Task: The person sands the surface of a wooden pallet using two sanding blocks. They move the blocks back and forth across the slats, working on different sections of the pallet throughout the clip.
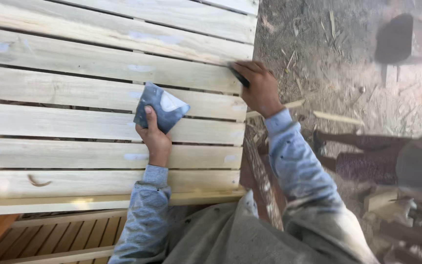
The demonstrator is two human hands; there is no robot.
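Filling gaps in a slatted wooden panel, by the look of it: pale patches already dabbed across upper-left slats, left hand clamped on a filler-smeared card mid-frame, right hand closed round a dark blade at the right edge.

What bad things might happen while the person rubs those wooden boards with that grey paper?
1. The left hand is bare and presses the grey paper on rough slats, so it might catch a splinter.
2. The right hand grips a dark tool at the slats' end; it could slip off the edge.
3. Gaps between slats might snag the paper.
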